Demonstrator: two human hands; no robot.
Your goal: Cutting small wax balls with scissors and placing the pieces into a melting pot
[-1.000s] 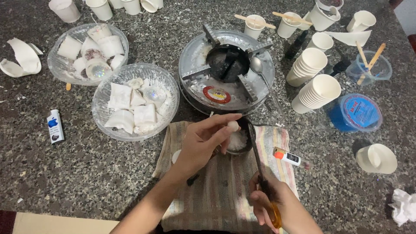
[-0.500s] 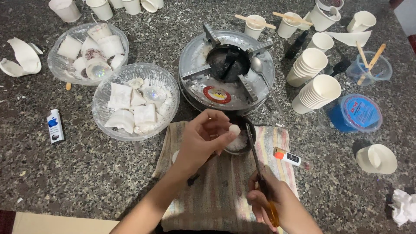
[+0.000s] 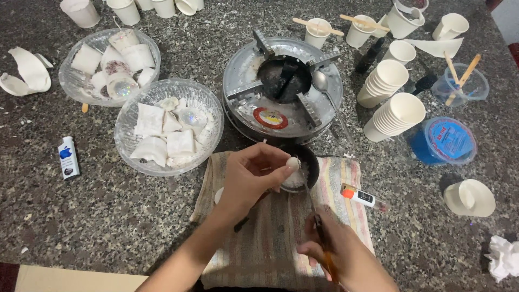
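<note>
Left hand (image 3: 251, 181) pinches a white lump (image 3: 292, 162) over the dark pan (image 3: 303, 167); right hand (image 3: 338, 254) grips what looks like a handle. Keep the lump centred above the pan.

Speckled dark granite countertop (image 3: 135, 232), carrying:

- Striped cloth (image 3: 270, 243), directly beneath both hands.
- Small dark pan (image 3: 305, 165) on the cloth, just beyond the left hand (image 3: 251, 181).
- Round metal stove (image 3: 284, 89), beyond the hands, a spoon (image 3: 324, 86) resting on it.
- Two clear glass bowls (image 3: 130, 127) of white pieces, beyond and left of the left hand.
- Small white tube (image 3: 67, 157), far left.
- Orange-capped glue stick (image 3: 362, 197), just right of the cloth, beyond the right hand (image 3: 346, 257).
- Two stacks of paper cups (image 3: 392, 100), beyond and right.
- Blue-lidded tub (image 3: 446, 140), right.
- Tipped cup (image 3: 470, 197) and crumpled tissue (image 3: 503, 257), far right.
- Loose paper cups (image 3: 81, 11) along the far edge.
</note>
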